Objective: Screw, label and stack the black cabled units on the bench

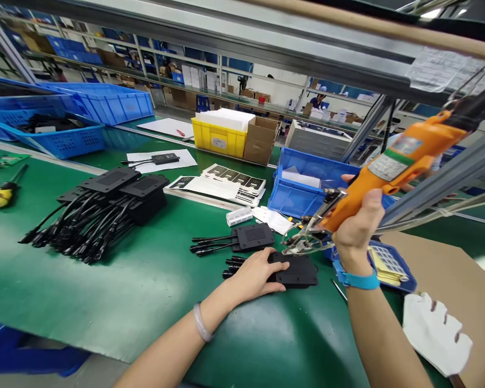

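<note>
Black box (pixel 301 271) on table (pixel 161 307), between similar box (pixel 255 236) and front edge; likely light, stiff, smooth, best held by side walls, clear of cables (pixel 231 265). Left hand (pixel 253 274) open across top. Right hand (pixel 359 223) closed round orange tool (pixel 422 141), probably hefty; tip hard to make out.

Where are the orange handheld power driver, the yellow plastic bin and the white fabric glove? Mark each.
Orange handheld power driver (pixel 388 164): head view, on the label midway along its body.
Yellow plastic bin (pixel 220 142): head view, on its front wall.
White fabric glove (pixel 433 334): head view, on its middle.
</note>
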### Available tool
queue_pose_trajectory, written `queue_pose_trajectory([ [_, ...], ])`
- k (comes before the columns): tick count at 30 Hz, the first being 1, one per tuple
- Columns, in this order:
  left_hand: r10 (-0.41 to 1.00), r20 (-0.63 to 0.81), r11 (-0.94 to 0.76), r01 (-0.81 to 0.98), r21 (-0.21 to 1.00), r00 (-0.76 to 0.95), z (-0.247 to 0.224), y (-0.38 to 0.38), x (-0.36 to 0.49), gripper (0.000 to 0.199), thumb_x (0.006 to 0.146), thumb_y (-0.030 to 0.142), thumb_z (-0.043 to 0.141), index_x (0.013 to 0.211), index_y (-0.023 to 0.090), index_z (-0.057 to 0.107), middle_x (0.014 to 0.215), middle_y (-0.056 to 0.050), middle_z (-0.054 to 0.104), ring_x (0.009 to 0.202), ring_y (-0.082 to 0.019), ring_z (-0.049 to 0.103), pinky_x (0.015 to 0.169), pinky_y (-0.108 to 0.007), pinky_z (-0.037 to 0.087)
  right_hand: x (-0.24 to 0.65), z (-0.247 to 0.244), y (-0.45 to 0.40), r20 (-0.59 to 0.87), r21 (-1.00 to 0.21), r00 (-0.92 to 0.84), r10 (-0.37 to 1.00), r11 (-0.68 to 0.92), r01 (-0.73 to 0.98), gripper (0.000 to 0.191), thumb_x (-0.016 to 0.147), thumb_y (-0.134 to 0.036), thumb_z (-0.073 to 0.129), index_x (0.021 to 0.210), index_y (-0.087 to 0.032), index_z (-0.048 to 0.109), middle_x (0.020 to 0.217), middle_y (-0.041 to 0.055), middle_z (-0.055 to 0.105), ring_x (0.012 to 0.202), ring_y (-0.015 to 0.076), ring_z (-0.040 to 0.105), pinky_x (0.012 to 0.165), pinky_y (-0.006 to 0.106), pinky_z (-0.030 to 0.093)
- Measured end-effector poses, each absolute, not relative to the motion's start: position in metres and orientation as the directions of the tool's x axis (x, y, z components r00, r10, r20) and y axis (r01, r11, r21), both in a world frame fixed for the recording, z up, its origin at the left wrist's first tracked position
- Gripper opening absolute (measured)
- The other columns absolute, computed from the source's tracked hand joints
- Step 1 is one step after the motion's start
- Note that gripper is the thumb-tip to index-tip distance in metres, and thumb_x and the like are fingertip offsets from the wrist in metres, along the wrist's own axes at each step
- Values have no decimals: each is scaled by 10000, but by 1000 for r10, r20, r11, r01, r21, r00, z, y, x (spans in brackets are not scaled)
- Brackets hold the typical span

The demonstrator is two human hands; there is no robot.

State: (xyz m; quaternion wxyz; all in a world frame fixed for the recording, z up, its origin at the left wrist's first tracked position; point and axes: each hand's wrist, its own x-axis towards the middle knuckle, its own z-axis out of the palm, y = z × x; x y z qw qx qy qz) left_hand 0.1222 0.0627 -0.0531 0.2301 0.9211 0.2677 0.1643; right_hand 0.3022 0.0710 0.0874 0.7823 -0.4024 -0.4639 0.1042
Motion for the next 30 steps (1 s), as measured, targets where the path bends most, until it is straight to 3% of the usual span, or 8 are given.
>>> queue_pose_trajectory([
  [10, 584, 182, -741, 428, 517, 791, -54, 62, 125, 584, 801, 470, 770, 1328, 270, 614, 1375, -159, 475, 1220, -351, 577, 1018, -488, 491, 299, 71, 75, 619, -759, 544, 566, 610, 229, 439, 858, -682, 475, 822, -286, 662, 503, -30, 509, 331, 132, 423, 285, 265, 362],
  [17, 592, 184, -739, 437, 513, 785, -53, 62, 125, 580, 803, 465, 770, 1330, 276, 615, 1361, -153, 486, 1207, -354, 585, 1000, -481, 505, 291, 66, 69, 644, -735, 558, 523, 624, 265, 405, 868, -619, 452, 785, -279, 655, 516, -29, 520, 349, 140, 436, 311, 272, 353],
  [24, 590, 217, -754, 434, 493, 777, -51, 60, 123, 556, 834, 509, 722, 1326, 272, 618, 1405, -160, 470, 1283, -359, 519, 1049, -498, 460, 296, 114, 40, 702, -646, 605, 374, 692, 322, 417, 900, -553, 471, 946, -211, 704, 566, -32, 523, 397, 99, 448, 363, 240, 363],
  [27, 597, 226, -754, 442, 486, 770, -51, 59, 124, 517, 851, 497, 708, 1307, 264, 637, 1376, -164, 486, 1283, -361, 510, 1047, -500, 457, 298, 137, 31, 751, -577, 598, 281, 721, 385, 383, 917, -536, 475, 891, -237, 713, 599, -21, 534, 444, 91, 475, 384, 231, 370],
  [30, 605, 218, -748, 452, 485, 766, -52, 59, 126, 521, 844, 495, 716, 1301, 255, 645, 1343, -165, 498, 1222, -357, 555, 1014, -489, 484, 294, 142, 24, 716, -649, 596, 363, 659, 379, 434, 936, -559, 441, 910, -228, 720, 549, -29, 509, 383, 84, 444, 392, 253, 417],
])
